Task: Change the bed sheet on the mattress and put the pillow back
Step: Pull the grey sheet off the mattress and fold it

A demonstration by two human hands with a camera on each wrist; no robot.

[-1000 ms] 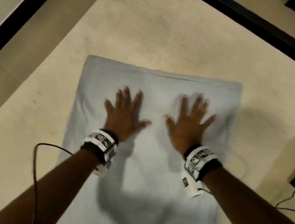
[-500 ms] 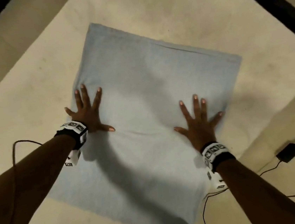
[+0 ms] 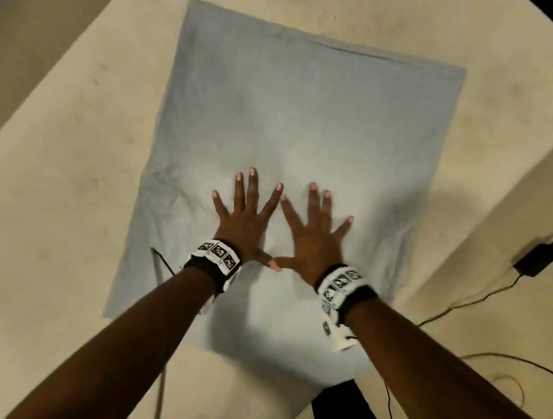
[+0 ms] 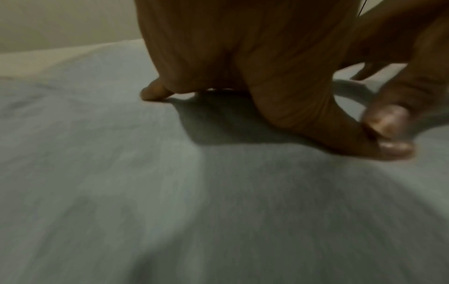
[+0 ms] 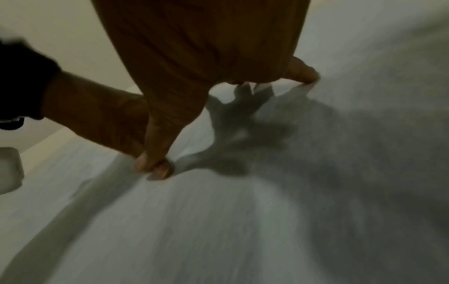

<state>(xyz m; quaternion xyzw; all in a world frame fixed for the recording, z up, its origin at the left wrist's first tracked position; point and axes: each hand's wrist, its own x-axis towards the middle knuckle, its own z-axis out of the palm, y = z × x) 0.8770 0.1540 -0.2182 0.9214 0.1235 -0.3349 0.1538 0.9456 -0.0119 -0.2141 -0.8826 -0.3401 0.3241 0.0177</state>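
Pillow (image 3: 291,111) on the mattress (image 3: 43,201): we press left hand (image 3: 245,219) and right hand (image 3: 313,239) flat at its centre, fingers spread, thumbs touching.

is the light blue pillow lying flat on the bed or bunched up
Flat. The light blue pillow lies spread on the cream sheet, edges straight, with faint creases near its left side; left hand and right hand press it, fingers splayed.

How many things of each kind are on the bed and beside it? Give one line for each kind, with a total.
Pale blue pillow: 1
Cream mattress sheet: 1
Hands pressing flat on the pillow: 2, left hand and right hand
Black adapter box: 1
Total: 5
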